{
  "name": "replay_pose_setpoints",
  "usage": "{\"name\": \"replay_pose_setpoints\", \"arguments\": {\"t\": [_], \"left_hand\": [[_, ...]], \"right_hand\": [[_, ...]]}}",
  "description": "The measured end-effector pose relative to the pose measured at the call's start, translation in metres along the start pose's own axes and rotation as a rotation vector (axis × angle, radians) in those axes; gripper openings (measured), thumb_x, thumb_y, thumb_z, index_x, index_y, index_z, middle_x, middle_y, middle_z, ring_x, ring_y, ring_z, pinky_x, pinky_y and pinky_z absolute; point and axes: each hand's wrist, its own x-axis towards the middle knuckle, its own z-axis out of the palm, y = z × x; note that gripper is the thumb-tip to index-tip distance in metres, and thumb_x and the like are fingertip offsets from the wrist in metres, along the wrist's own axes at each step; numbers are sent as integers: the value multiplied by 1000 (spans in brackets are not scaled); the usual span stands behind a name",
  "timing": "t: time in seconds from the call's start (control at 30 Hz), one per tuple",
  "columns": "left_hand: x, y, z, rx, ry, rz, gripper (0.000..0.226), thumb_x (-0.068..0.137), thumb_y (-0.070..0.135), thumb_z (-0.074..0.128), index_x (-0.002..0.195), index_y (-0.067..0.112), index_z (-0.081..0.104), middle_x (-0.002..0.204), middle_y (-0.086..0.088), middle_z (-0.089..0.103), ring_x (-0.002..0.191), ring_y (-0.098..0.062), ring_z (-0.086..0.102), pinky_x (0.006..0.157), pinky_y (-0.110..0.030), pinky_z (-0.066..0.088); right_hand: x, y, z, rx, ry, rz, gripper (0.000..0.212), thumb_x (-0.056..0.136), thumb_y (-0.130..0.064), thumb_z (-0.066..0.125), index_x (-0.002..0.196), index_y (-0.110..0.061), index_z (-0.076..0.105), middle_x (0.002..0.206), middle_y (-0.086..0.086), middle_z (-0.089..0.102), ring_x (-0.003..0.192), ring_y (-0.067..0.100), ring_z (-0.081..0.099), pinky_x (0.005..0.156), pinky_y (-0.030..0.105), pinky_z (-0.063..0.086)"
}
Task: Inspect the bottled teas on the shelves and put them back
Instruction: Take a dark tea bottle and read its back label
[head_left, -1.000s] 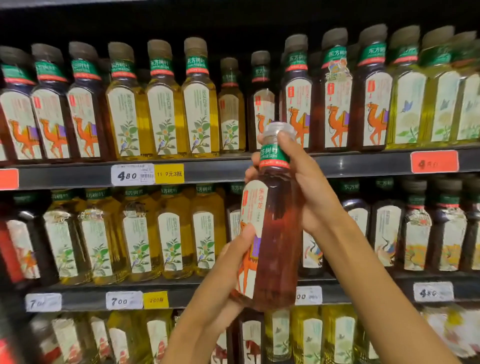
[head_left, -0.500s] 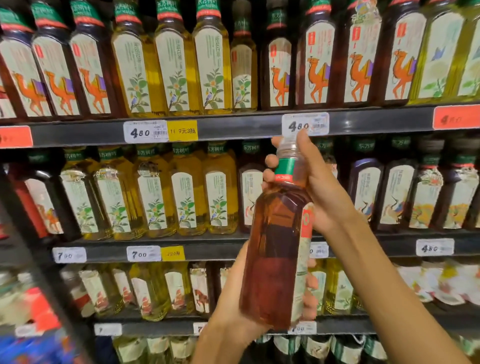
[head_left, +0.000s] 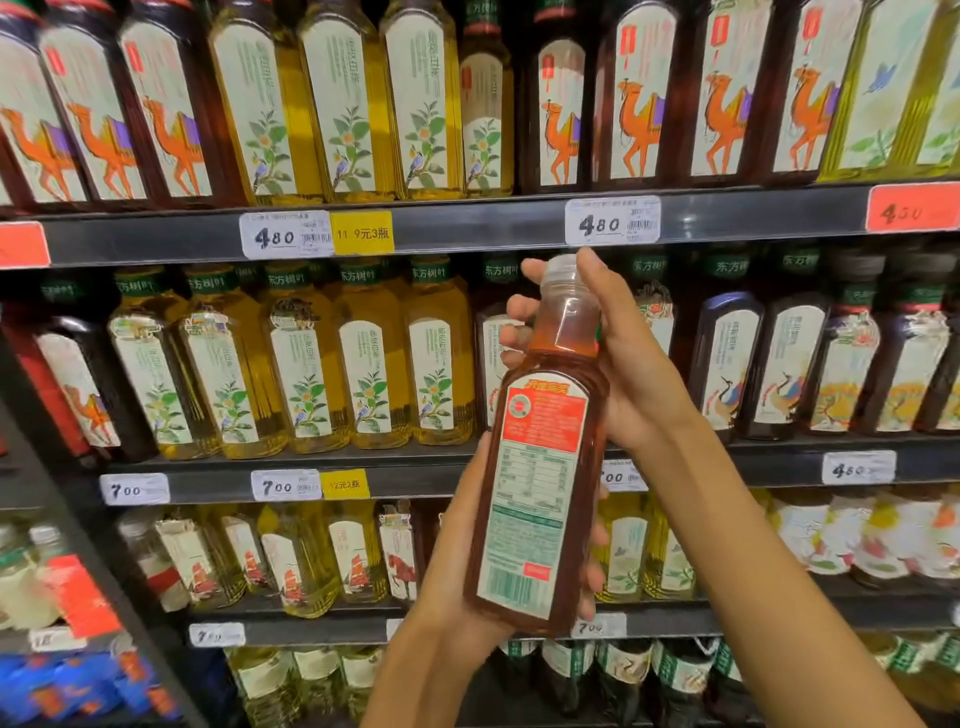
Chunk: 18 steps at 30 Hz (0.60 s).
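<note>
Amber tea bottle (head_left: 537, 467) held tilted before middle shelf (head_left: 467, 470), left hand (head_left: 467, 566) cupping base, right hand (head_left: 618, 364) gripping neck; slip risk if either loosens, toppling risk on crowded return.

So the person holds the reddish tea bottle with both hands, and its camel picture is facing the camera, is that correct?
Not quite. Both the left hand and the right hand do hold the reddish tea bottle, but the head view shows its back label facing the camera, with printed tables and a barcode, not the camel picture.
</note>
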Motion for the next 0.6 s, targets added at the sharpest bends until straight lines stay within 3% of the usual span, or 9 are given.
{"name": "replay_pose_setpoints", "arguments": {"t": [0.1,0.17,0.23,0.33,0.47,0.53,0.6], "left_hand": [[2,-1,-7,-51,-99,-37,71,86,63,27,100,11,74,86,-6,72,68,-18,68,63,-29,54],[4,2,-11,-22,-76,-43,75,91,63,24,103,8,72,88,-11,71,69,-22,68,65,-32,55],[5,6,-17,20,39,-8,75,92,64,26,108,6,70,95,-18,71,77,-29,69,74,-39,56],[4,13,-21,174,253,108,61,78,69,42,105,24,74,111,-11,71,102,-27,68,96,-46,50],[3,12,-8,302,209,153,42,64,70,61,96,45,72,108,3,73,102,-15,69,88,-36,56],[2,6,-5,235,215,154,44,61,69,62,96,44,73,106,1,74,100,-17,69,84,-35,58],[6,-1,-7,115,205,148,52,72,64,60,109,30,71,108,-6,72,96,-23,70,75,-34,58]], "right_hand": [[3,4,2,44,-20,8,30,93,-41,50,105,-13,53,72,4,62,61,17,63,66,31,55],[5,7,2,22,4,-27,27,95,-40,49,102,-14,54,70,3,61,59,15,61,65,30,54],[6,7,2,4,47,-53,26,96,-38,49,102,-13,54,69,3,61,57,15,61,62,30,54],[7,5,-1,-87,144,-89,26,95,-37,53,103,-12,52,69,4,62,58,16,62,57,28,54],[9,0,-7,-186,219,-46,30,92,-40,58,104,-13,54,73,6,66,64,17,65,60,29,55],[9,-1,-11,-211,183,-9,29,93,-40,57,105,-13,56,77,6,69,69,17,67,65,30,57],[3,2,-16,-191,131,-6,26,92,-36,57,105,-14,58,82,7,71,74,18,69,66,30,57]]}}
